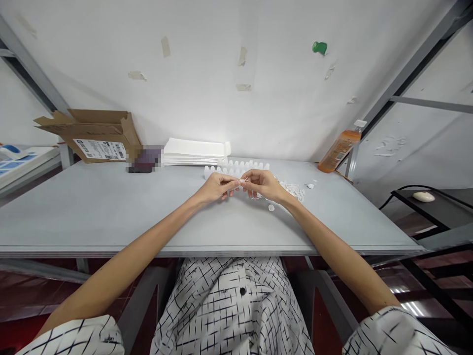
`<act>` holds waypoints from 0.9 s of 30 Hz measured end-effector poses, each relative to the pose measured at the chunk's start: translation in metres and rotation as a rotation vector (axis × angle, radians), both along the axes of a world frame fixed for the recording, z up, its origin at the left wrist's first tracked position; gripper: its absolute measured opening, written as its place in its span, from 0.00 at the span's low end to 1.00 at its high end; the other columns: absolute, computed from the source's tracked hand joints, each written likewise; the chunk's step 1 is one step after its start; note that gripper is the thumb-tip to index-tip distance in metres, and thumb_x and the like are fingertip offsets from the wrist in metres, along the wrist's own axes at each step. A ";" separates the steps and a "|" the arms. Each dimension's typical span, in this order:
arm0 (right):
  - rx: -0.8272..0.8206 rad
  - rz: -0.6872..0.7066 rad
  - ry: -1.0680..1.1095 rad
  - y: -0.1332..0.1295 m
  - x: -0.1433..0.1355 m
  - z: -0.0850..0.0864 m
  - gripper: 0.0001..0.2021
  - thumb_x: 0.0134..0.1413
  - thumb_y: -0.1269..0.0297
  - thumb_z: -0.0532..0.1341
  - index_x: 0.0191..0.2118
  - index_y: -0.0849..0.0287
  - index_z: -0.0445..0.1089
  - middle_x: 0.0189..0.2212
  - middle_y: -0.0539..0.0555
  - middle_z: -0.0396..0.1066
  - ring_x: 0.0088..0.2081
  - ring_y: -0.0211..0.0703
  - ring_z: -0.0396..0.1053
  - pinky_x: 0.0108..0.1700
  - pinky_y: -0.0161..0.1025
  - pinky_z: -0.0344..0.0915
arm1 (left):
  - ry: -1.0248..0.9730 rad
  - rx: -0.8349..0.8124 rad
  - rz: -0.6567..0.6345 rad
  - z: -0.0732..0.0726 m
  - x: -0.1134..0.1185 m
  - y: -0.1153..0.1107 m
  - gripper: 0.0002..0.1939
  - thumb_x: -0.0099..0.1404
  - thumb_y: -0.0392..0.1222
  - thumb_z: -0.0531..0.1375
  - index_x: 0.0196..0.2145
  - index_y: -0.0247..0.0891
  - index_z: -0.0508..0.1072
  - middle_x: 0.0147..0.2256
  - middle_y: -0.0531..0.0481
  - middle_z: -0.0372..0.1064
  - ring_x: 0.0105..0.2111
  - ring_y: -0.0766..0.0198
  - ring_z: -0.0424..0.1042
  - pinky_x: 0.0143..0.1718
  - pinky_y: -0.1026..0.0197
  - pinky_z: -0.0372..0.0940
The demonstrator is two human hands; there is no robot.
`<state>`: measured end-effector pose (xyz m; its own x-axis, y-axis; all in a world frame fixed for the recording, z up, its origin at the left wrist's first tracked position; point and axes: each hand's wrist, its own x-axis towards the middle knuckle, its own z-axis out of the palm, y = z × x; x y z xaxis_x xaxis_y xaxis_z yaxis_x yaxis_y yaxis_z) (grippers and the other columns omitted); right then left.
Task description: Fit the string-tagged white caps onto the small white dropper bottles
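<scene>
My left hand (pixel 219 187) and my right hand (pixel 264 183) meet above the middle of the table, each in a pinch. Between their fingertips is a small white piece (pixel 242 181), too small to name and partly covered by the fingers. Just behind the hands stand rows of white translucent knobbed pieces (pixel 210 171). Beside and partly behind my right hand lies a loose pile of thin white rings or strips (pixel 293 191). A small round white disc (pixel 271 208) rests on the table in front of that pile.
On the grey table (pixel 121 212), an open cardboard box (pixel 99 140) stands at the back left. Near it are a dark blurred object (pixel 145 160) and a stack of white sheets (pixel 194 152). An orange bottle (pixel 339 149) leans at the back right. White scraps (pixel 309 186) lie nearby.
</scene>
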<state>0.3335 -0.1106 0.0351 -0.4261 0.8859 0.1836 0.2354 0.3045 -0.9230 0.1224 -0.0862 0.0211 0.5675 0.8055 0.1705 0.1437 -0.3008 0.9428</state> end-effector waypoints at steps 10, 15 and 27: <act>0.328 -0.150 -0.325 0.000 -0.009 -0.008 0.22 0.58 0.42 0.61 0.36 0.60 0.73 0.18 0.44 0.56 0.22 0.34 0.53 0.27 0.35 0.51 | -0.036 -0.247 -0.042 -0.002 0.002 0.002 0.24 0.61 0.58 0.64 0.22 0.35 0.67 0.23 0.52 0.56 0.22 0.72 0.53 0.20 0.65 0.47; 0.307 -0.122 -0.308 0.001 -0.008 -0.008 0.21 0.56 0.43 0.63 0.37 0.59 0.74 0.19 0.45 0.58 0.23 0.35 0.54 0.28 0.35 0.51 | -0.005 -0.287 -0.029 -0.003 0.002 0.002 0.23 0.59 0.56 0.66 0.22 0.36 0.63 0.23 0.55 0.51 0.22 0.73 0.48 0.20 0.65 0.43; 0.172 -0.181 -0.250 0.002 0.014 0.010 0.15 0.60 0.53 0.61 0.42 0.60 0.75 0.30 0.53 0.73 0.21 0.35 0.65 0.26 0.36 0.59 | -0.074 -0.321 0.033 0.006 -0.001 0.002 0.10 0.60 0.46 0.63 0.32 0.35 0.73 0.25 0.54 0.55 0.23 0.71 0.54 0.20 0.68 0.46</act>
<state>0.3475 -0.1088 0.0456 -0.3158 0.9163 0.2462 0.5119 0.3830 -0.7689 0.1214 -0.0841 0.0271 0.5359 0.8425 -0.0548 0.0756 0.0167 0.9970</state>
